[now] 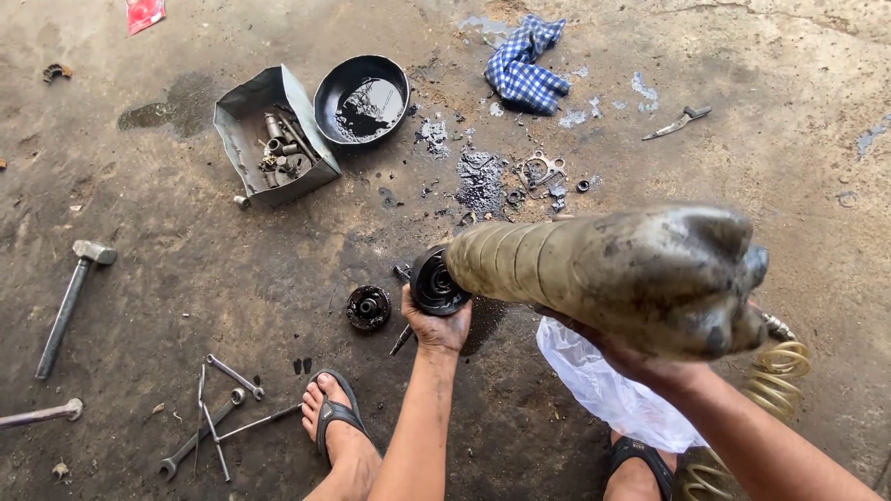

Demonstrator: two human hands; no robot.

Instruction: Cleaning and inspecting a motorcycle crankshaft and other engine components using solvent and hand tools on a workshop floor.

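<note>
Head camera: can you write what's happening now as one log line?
left hand: on black end cap | right hand: under greasy metal part | floor: hammer, wrenches, pan

head cam — worn high, looking steeply down | near the hands — oily concrete floor fills view

I saw my arms bare to the elbow, with no sleeves or gloves. Black grease smeared my left hand and fingers. I wore dark thong sandals on both feet.
</note>
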